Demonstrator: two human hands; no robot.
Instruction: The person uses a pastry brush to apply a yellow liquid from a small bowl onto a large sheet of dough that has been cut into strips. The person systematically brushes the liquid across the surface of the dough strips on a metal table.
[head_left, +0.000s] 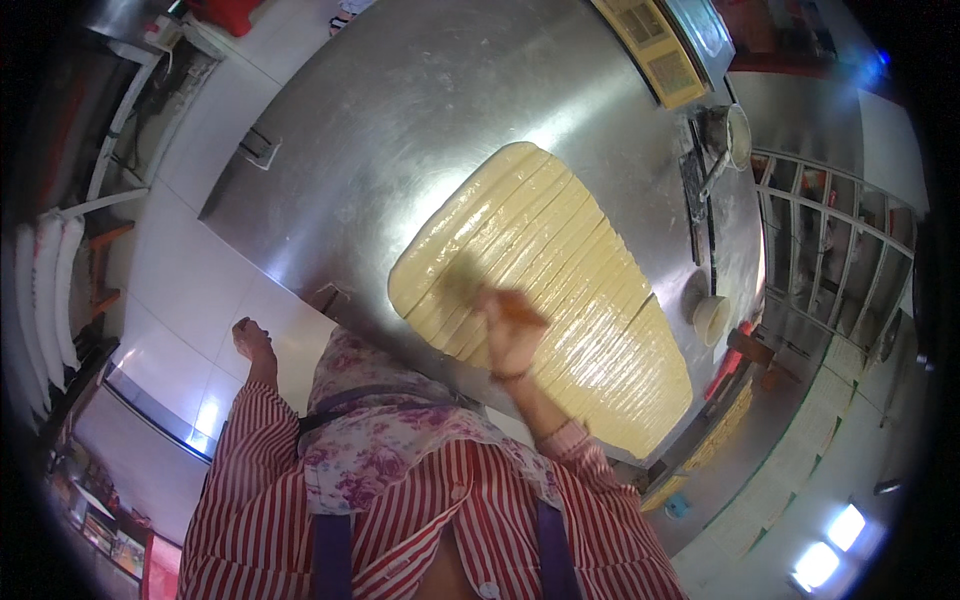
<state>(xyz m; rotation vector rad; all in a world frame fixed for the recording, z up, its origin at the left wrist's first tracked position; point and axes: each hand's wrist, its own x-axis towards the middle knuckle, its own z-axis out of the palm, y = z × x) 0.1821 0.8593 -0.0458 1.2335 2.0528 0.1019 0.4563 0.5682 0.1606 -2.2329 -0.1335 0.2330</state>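
Observation:
A large sheet of pale yellow dough (555, 247), cut into many long strips lying side by side, rests on a stainless steel table (360, 135). Its surface is glossy. Over the lower left part of the dough, my right hand (511, 334) grips a brush (465, 281); the bristle end is blurred and lies over the strips, and whether it touches them I cannot tell. My left hand (251, 339) hangs over the floor, left of the table edge, with its fingers curled and nothing visible in them.
On the table's right side stand a small pale bowl (711, 320), a metal pot with a handle (727, 139) and dark long bars (694, 199). A yellow box-like object (660, 56) sits at the far edge. White sacks (49, 292) are at the left, a metal rack (832, 225) at the right.

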